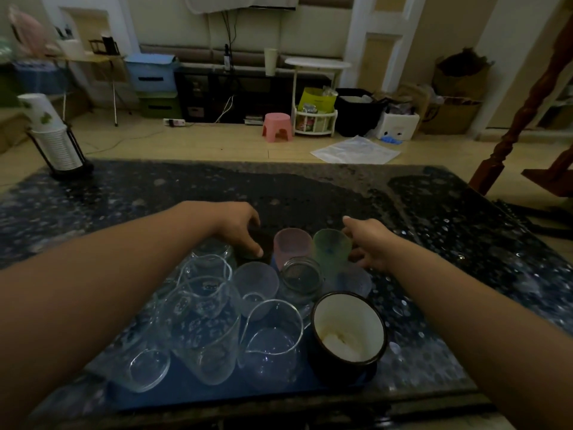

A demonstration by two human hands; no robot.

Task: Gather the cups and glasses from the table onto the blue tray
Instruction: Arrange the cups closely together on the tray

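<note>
A blue tray [217,395] lies at the near edge of the dark speckled table [449,243]. On it stand several clear glasses [269,342], a glass jar [302,277], a frosted pale cup [255,280], a pink frosted cup [293,245], a green frosted cup [331,246] and a dark enamel mug [347,330] with a white inside. My left hand [238,228] curls over a dark cup [255,243] at the tray's far end; the dim light hides most of that cup. My right hand [369,243] wraps the green cup's right side.
A stack of paper cups in a black holder [59,141] stands at the table's far left corner. A wooden post [511,131] rises beyond the right edge. Past the table are the floor, a pink stool [277,125] and boxes.
</note>
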